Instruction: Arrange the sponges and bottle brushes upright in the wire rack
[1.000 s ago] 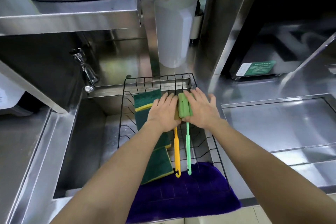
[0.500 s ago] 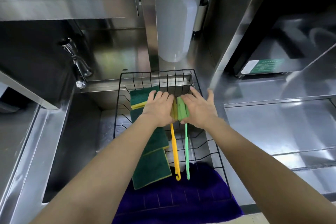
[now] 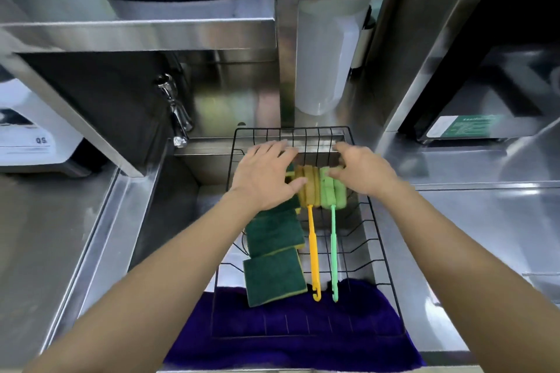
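Black wire rack (image 3: 375, 239), both hands (image 3: 263, 175) (image 3: 362, 172) spread over brush heads (image 3: 321, 188)

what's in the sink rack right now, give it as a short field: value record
rack: black wire rack set over the sink, near end on a purple cloth
sponges: green scouring sponges in a row along the rack's left side, leaning
brushes: orange bottle brush and green bottle brush, side by side, handles toward the camera
left hand: left hand spread over the far sponge, thumb at the orange brush's head
right hand: right hand on the green brush's head
tap: chrome tap at left rear
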Tool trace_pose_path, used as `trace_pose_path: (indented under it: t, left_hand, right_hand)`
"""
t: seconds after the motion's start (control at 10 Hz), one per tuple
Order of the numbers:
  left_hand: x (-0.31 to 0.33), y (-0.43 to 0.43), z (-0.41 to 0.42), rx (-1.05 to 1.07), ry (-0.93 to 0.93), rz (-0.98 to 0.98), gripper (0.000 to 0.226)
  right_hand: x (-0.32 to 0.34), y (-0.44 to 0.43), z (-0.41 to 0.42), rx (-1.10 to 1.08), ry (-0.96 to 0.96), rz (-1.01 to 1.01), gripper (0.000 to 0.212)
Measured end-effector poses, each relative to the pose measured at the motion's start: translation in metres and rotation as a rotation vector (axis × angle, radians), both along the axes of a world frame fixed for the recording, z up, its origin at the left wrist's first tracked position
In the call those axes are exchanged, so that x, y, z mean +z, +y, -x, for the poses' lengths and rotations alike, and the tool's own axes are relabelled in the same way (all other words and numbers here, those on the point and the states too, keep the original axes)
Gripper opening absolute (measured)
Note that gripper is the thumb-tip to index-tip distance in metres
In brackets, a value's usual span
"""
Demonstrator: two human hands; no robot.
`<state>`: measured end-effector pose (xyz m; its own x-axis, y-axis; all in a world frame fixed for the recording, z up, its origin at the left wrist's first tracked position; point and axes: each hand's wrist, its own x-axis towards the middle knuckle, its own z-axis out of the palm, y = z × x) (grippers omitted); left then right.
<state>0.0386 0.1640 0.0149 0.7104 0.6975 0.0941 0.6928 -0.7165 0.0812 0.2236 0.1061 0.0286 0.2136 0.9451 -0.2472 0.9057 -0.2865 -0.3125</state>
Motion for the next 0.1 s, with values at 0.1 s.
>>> trace_pose_path:
  t: [0.1]
  left_hand:
    - [0.0389, -0.0035, 0.0094, 0.046, -0.076, -0.040, 0.062]
  right_hand:
    - [0.0507, 0.0002, -0.0023, 0.042, 0.181, -0.076, 0.059]
